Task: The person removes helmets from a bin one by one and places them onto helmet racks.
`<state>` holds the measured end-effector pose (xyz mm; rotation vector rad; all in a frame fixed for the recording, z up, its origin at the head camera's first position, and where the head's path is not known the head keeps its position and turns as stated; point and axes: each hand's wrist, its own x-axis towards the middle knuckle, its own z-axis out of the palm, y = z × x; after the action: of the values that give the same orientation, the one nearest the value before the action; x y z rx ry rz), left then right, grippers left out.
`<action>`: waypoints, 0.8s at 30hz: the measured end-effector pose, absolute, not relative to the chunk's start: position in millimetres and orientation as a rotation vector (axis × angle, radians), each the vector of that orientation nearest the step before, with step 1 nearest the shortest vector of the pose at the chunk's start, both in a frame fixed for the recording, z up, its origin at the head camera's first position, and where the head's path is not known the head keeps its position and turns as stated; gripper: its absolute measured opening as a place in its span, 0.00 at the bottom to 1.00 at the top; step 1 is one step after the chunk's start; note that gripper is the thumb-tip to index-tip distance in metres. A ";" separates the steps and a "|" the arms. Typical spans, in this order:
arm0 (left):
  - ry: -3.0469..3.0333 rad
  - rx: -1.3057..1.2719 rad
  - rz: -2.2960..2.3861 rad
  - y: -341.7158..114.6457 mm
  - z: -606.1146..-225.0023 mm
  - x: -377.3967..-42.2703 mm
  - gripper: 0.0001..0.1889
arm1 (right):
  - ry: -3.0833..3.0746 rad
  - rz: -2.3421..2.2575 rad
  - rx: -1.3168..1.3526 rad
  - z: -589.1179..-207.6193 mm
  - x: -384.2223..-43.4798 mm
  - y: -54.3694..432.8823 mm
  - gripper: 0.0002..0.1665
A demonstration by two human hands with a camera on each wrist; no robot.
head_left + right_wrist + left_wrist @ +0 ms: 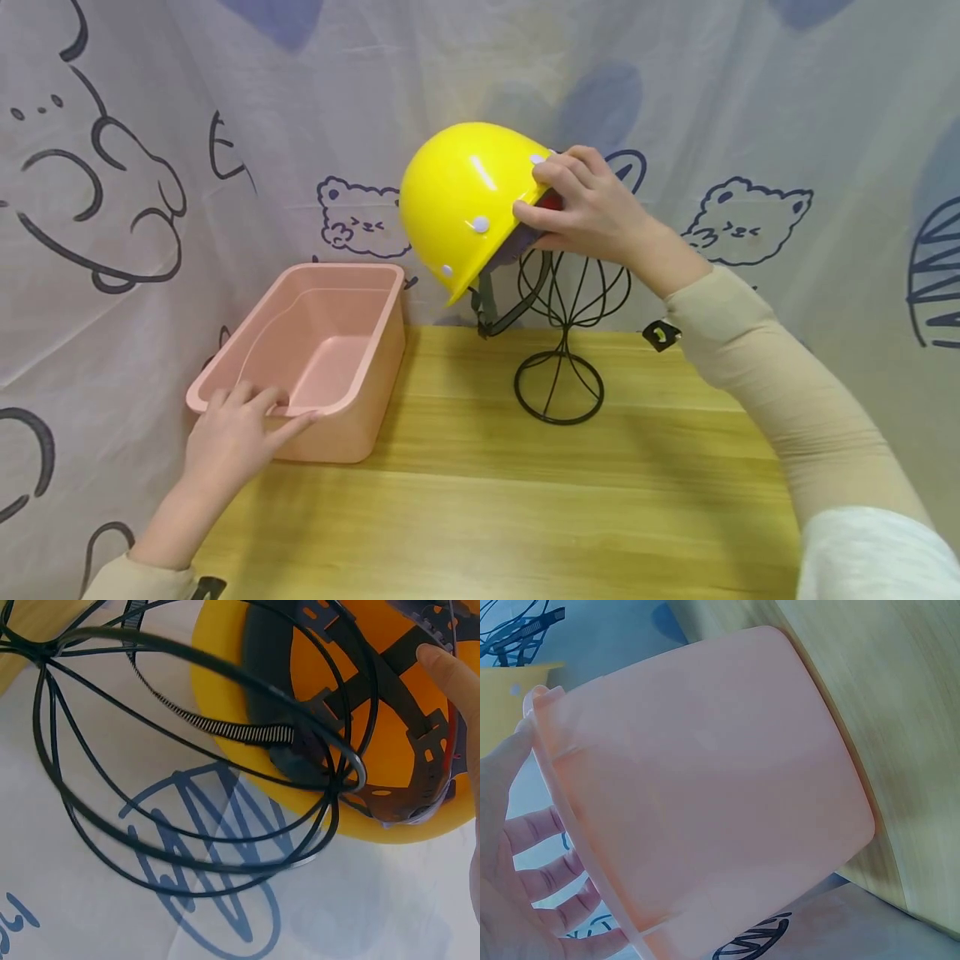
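Observation:
A yellow hard hat (468,196) is held tilted in the air, its open underside turned right toward a black wire stand (566,321). My right hand (588,204) grips the hat by its edge, the thumb reaching inside. Dark straps (390,671) cross the hat's orange inside in the right wrist view, and a chin strap (513,317) dangles below. The stand's wire top overlaps the hat in that view; whether they touch I cannot tell. My left hand (232,433) holds the near rim of a pink plastic tub (382,367), fingers hooked over it.
The wooden table (480,517) runs under the stand and tub. A pale curtain (825,125) with drawn bears hangs behind and at both sides. A small black item (662,335) sits at the right sleeve's wrist.

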<state>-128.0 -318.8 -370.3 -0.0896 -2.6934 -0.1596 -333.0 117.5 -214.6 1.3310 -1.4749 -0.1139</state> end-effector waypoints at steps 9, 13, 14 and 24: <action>-2.688 -0.090 -0.163 -318.1 -370.7 -127.8 0.25 | -1.508 -0.113 1.287 -214.1 -330.3 138.1 0.38; -2.701 -0.076 -0.165 -317.6 -369.7 -127.7 0.25 | -1.512 -0.127 1.273 -212.4 -328.6 145.0 0.39; -2.705 -0.073 -0.165 -317.7 -369.7 -127.7 0.25 | -1.512 -0.130 1.271 -212.3 -328.3 146.4 0.39; -2.711 -0.067 -0.177 -317.7 -369.5 -127.4 0.25 | -1.519 -0.107 1.232 -218.4 -326.3 158.0 0.34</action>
<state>-127.4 -317.7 -369.5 -0.0671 -2.7109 -0.1769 -326.3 158.0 -218.4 1.2320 -1.5194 -0.1074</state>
